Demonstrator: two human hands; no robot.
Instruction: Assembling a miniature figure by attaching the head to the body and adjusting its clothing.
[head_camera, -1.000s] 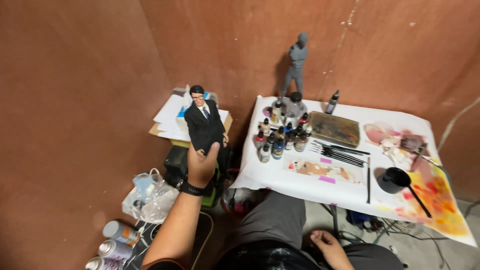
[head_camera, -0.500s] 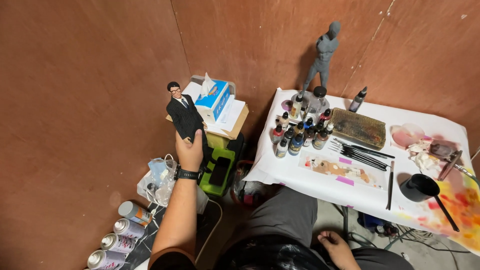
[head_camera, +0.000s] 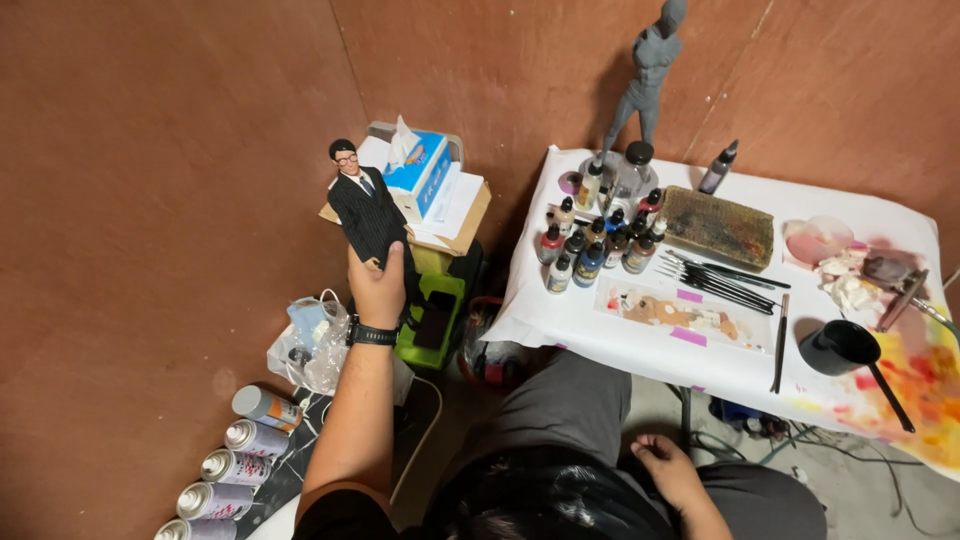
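My left hand (head_camera: 380, 288) is raised and grips a painted figurine of a man in a dark pinstripe suit (head_camera: 364, 205) by its legs, holding it upright in front of the brown wall. A black watch sits on that wrist. My right hand (head_camera: 672, 470) rests on my thigh near the bottom of the view, fingers curled, holding nothing. An unpainted grey figurine (head_camera: 646, 75) stands on a jar at the back of the white table (head_camera: 640, 345).
Several paint bottles (head_camera: 596, 243), brushes (head_camera: 720, 276), a palette sheet (head_camera: 682, 309), a black cup (head_camera: 840, 346) and a brown pad (head_camera: 720, 226) lie on the table. A tissue box (head_camera: 418, 168) tops a cardboard box. Spray cans (head_camera: 232, 465) lie on the floor, left.
The view has swung left and down. My left hand still holds the suited figurine, which now sits further left in view against the wall. My right hand stays on my thigh.
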